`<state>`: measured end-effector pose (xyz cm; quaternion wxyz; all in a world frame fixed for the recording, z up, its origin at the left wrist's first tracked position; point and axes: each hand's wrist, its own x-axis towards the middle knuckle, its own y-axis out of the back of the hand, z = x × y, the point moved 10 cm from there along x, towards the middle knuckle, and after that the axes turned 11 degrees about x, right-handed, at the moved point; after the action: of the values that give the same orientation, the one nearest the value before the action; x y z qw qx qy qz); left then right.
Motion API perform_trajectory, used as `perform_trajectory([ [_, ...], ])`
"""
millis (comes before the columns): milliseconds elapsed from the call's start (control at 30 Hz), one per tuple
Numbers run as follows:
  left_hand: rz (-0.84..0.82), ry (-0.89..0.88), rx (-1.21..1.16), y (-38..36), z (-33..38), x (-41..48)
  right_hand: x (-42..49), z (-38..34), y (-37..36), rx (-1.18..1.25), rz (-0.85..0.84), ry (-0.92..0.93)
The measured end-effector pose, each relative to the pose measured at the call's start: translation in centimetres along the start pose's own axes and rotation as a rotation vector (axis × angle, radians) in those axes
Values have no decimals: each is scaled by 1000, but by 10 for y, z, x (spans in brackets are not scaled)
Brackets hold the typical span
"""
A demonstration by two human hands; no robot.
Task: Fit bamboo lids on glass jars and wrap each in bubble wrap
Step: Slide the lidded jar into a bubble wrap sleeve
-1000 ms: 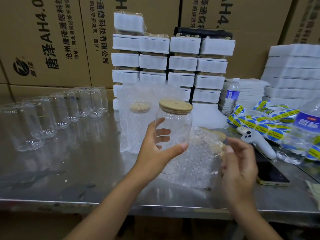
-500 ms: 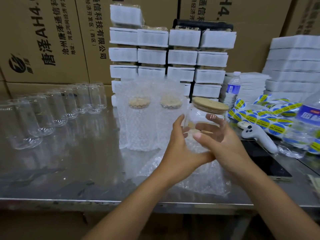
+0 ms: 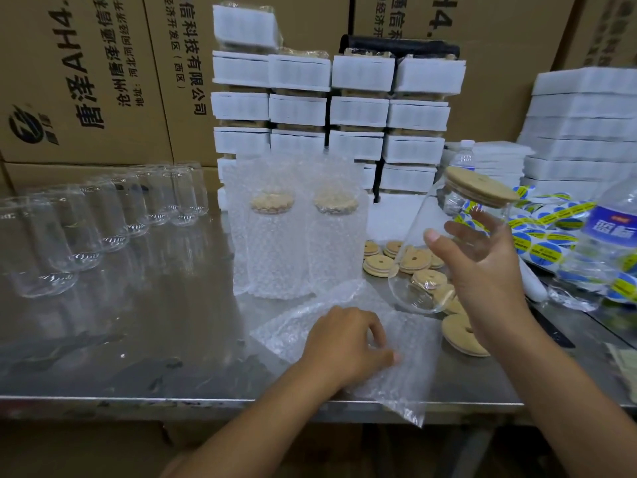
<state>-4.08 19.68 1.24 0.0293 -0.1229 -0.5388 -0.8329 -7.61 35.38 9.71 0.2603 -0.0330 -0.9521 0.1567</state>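
Far left on the steel worktop [image 3: 155, 322], a curving row of empty glass jars [image 3: 86, 232], upright, lidless and close together, with printed cardboard cartons [image 3: 86, 81] behind. Further right, against the cartons, stacked white foam packs [image 3: 358, 108], and in front of them two wrapped jars [image 3: 272, 243], upright side by side, each sleeved in bubble film and capped in tan under the film. Nearer the front edge, a loose bubble wrap sheet [image 3: 410, 374] lying flat, one corner hanging over the edge. Left grip [image 3: 344, 339] resting on that sheet, knuckles up, fingers bent down onto the plastic and thumb stretched rightward along it; fingertips hidden, so no telling whether pinching or merely pressing. Right of the sheet, loose bamboo lids [image 3: 377, 263] scattered flat on the worktop, several with a centre hole. Above them, off the worktop, the lidded jar [image 3: 420, 274], tilted with its base down-left and its bamboo lid [image 3: 481, 184] seated on the mouth up-right. Right grip [image 3: 482, 270] closed round the jar's middle, thumb on the near side, fingers showing through the glass on the far side. Beyond, rolls of blue-and-yellow stickers [image 3: 541, 246], and at far right a water bottle [image 3: 612, 236] with a blue label
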Motion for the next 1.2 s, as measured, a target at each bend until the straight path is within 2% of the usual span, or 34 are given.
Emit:
perform_trajectory([
  [167,7,9,93,5,-5,4,1,-11,-2,28,-9,5],
  [233,-3,45,-6,5,-11,5,-1,-20,-2,42,-8,17],
  [333,19,145,-298,10,-27,5,0,-33,1,102,-13,26],
  [467,75,181,-553,20,-37,6,2,-44,1,141,-19,-5],
  [600,95,167,-571,26,-36,4,2,-46,-6,191,-74,-42],
  [733,129,155,-526,33,-33,2,-2,-42,-13,98,-148,-62],
  [867,183,157,-636,41,-35,-4,-7,-31,-17,4,-217,-82],
  [1200,104,178,-911,27,-22,-3,-19,-9,-30,41,-162,-128],
])
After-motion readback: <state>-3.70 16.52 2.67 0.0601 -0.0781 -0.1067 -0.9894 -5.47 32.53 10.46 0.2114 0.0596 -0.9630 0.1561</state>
